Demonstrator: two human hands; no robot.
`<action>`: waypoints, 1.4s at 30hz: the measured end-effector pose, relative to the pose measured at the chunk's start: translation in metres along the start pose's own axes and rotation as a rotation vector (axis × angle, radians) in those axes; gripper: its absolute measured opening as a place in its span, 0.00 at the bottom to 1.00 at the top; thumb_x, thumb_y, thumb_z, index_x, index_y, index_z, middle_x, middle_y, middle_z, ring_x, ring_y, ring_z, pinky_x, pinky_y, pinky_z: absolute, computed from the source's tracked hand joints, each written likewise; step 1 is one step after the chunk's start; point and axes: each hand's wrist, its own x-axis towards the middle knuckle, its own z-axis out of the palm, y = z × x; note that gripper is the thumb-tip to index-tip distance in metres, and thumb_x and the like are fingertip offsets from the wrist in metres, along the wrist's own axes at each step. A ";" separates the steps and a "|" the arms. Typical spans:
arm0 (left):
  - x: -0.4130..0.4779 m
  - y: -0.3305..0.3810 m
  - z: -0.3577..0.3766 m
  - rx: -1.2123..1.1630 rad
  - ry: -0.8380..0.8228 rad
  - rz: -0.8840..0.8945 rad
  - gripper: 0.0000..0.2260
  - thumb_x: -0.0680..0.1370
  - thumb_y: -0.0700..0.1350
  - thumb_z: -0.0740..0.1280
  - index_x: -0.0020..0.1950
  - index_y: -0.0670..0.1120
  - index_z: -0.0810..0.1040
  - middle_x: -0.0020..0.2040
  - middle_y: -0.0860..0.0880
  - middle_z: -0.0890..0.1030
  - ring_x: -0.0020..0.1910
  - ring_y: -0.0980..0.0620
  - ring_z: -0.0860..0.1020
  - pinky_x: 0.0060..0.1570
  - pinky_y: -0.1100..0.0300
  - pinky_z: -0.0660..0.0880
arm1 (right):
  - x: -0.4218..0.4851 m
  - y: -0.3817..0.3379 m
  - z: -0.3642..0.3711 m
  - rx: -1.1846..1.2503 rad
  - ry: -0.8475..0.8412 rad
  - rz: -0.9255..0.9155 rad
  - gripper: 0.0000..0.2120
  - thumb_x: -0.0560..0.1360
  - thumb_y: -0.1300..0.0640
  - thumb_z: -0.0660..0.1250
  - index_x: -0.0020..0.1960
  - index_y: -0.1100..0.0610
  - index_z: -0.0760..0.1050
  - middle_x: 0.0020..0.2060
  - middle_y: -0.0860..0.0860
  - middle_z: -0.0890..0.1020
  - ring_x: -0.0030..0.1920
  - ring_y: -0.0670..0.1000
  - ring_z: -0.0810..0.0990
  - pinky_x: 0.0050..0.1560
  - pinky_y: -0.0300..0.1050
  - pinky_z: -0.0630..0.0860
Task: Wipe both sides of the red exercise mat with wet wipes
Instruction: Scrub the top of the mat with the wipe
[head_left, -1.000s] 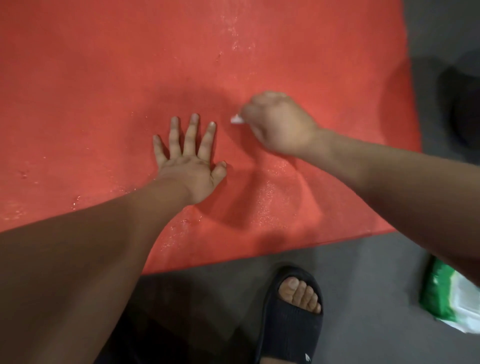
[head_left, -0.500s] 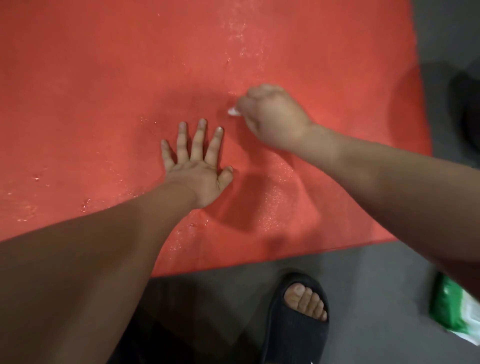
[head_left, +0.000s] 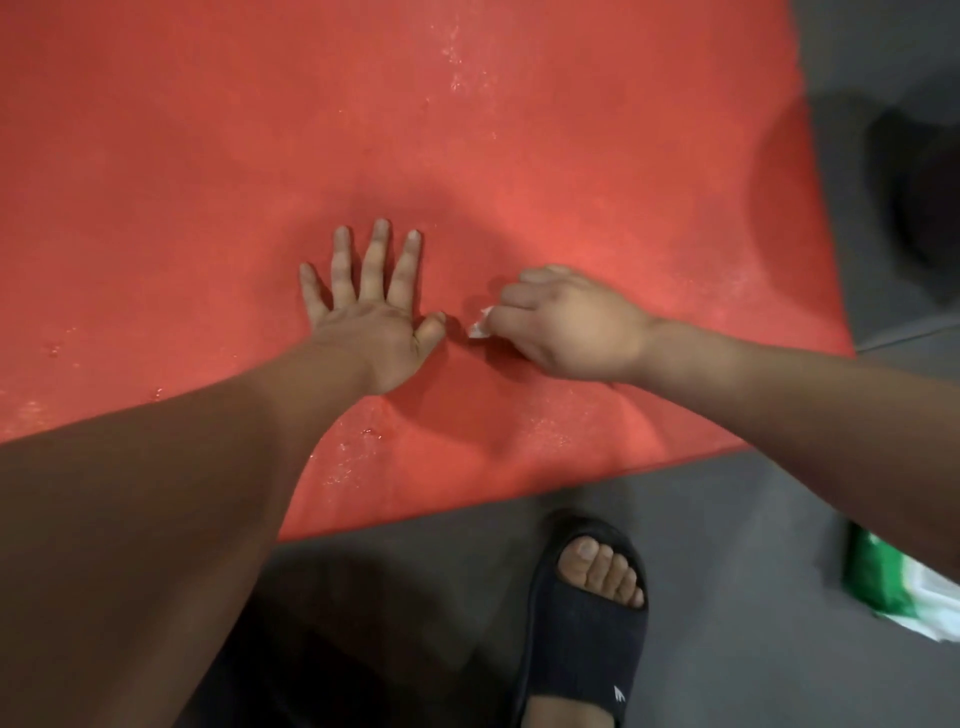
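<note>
The red mat (head_left: 571, 130) lies flat on a grey floor (head_left: 727, 545) and fills most of the view, its near edge running across the lower middle of the picture. Its surface shines with wet specks in places, most plainly near the front edge and in a streak toward the top. A small white wipe (head_left: 479, 328) sits on the mat near its middle, bunched up, with only a corner showing past the fingers of the right hand (head_left: 576, 330). That hand has its fingers curled over the wipe and holds it down against the mat, knuckles up. Just to the left, the left hand (head_left: 366, 319) rests palm down on the mat with its fingers straight and spread, holding nothing. Its thumb tip is just beside the wipe, with a narrow gap between them. On the floor in front of the mat's near edge stands a black sandal (head_left: 582, 639) with bare toes showing. Farther right, partly hidden under the right forearm, lies a green and white pack (head_left: 883, 587). Beyond the mat's right edge is a dark blurred shape (head_left: 924, 197) that I cannot make out.
</note>
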 end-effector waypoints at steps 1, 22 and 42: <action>0.000 0.001 -0.003 -0.002 -0.010 -0.005 0.37 0.80 0.69 0.47 0.78 0.60 0.25 0.79 0.54 0.25 0.78 0.41 0.25 0.75 0.32 0.33 | -0.002 0.006 -0.003 -0.026 -0.007 -0.001 0.10 0.80 0.55 0.63 0.59 0.50 0.79 0.47 0.51 0.79 0.47 0.56 0.75 0.48 0.53 0.75; 0.059 0.005 -0.061 0.043 0.098 -0.148 0.37 0.80 0.70 0.46 0.83 0.56 0.35 0.82 0.51 0.32 0.81 0.39 0.33 0.77 0.33 0.38 | 0.028 0.122 -0.028 -0.234 0.383 0.850 0.13 0.81 0.51 0.57 0.52 0.59 0.75 0.49 0.60 0.79 0.51 0.64 0.77 0.49 0.57 0.71; 0.065 0.005 -0.071 -0.057 -0.125 -0.146 0.39 0.78 0.73 0.42 0.78 0.56 0.24 0.76 0.50 0.21 0.77 0.37 0.25 0.75 0.30 0.36 | 0.074 0.145 -0.107 0.035 -0.130 0.522 0.13 0.83 0.51 0.56 0.53 0.60 0.73 0.41 0.60 0.80 0.43 0.61 0.78 0.39 0.49 0.68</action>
